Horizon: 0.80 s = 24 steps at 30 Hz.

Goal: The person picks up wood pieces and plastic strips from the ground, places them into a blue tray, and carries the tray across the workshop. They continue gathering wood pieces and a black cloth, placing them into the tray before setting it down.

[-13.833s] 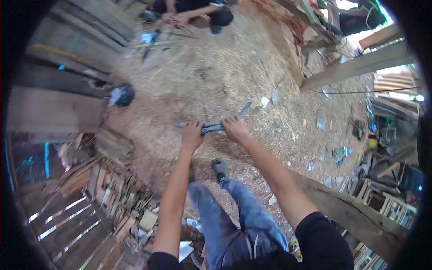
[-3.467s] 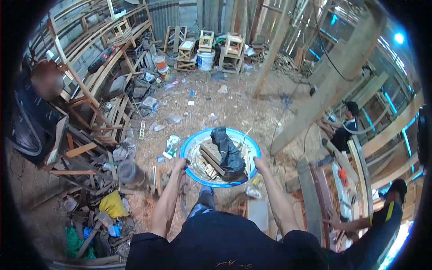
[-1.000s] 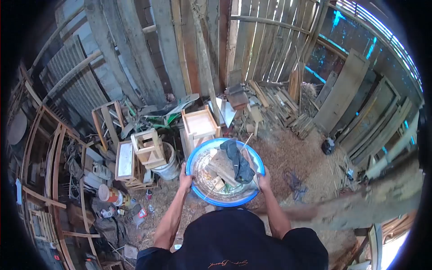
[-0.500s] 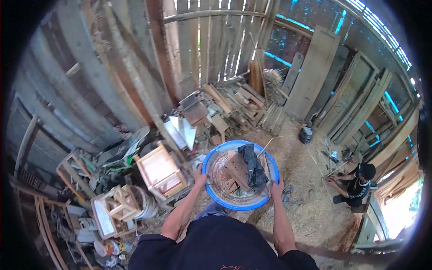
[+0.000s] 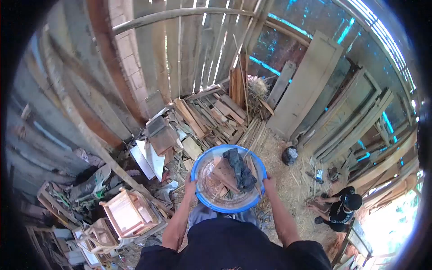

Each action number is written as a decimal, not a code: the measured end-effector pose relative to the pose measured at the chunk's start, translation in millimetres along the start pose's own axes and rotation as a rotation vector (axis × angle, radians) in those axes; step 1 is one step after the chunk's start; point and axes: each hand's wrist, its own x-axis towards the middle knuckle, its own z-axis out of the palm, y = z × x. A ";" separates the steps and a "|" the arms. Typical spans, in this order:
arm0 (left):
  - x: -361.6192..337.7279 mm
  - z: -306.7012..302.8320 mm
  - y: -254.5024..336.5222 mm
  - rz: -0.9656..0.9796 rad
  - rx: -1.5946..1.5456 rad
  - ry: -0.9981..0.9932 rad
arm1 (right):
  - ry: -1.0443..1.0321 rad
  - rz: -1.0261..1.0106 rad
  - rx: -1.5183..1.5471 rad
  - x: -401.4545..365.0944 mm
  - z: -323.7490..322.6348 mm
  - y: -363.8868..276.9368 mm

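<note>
A wide round basin (image 5: 204, 201) with a blue rim is held out in front of my body. My left hand (image 5: 190, 185) grips its left edge, and my right hand (image 5: 269, 183) has the opposite edge. Inside the basin lie wood scraps (image 5: 223, 174) and a crumpled black plastic bag (image 5: 240, 168). A thin strip of wood leans near the right side of the basin. The fingers of both hands are partly hidden by the rim.
A heap of wood offcuts (image 5: 211, 112) lies against the plank wall ahead. Small wooden frames (image 5: 128, 213) stand at left. To the right, a person (image 5: 344, 207) in a black cap sits low, near a black bag (image 5: 290, 155). Tall boards (image 5: 308, 85) lean behind.
My view has turned and moved forward, so the wood heap is nearer. The basin remains in both hands and sits slightly lower and further left in view.
</note>
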 end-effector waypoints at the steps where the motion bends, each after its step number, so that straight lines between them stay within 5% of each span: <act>1: 14.4 8.0 -4.5 -0.015 0.019 -0.012 | -0.004 0.029 0.043 18.6 -2.2 -5.2; 4: 52.3 44.7 -11.0 0.004 0.010 -0.053 | 0.007 0.062 -0.226 71.2 -9.9 -6.6; 8: 95.5 106.0 -8.9 -0.021 0.032 0.009 | 0.006 0.099 -0.155 151.9 -22.6 -9.4; 12: 139.7 200.6 -12.6 -0.136 0.095 0.050 | -0.077 -0.016 -0.153 287.8 -35.7 75.4; 14: 169.2 242.5 -42.9 -0.078 0.077 0.095 | -0.099 -0.056 -0.156 349.7 -52.8 74.7; 20: 210.8 383.1 -63.2 -0.319 -0.102 0.203 | -0.263 0.113 -0.398 484.0 -122.3 34.9; 24: 252.9 446.0 -94.6 -0.317 -0.223 0.168 | -0.288 0.001 -0.536 587.2 -130.1 105.8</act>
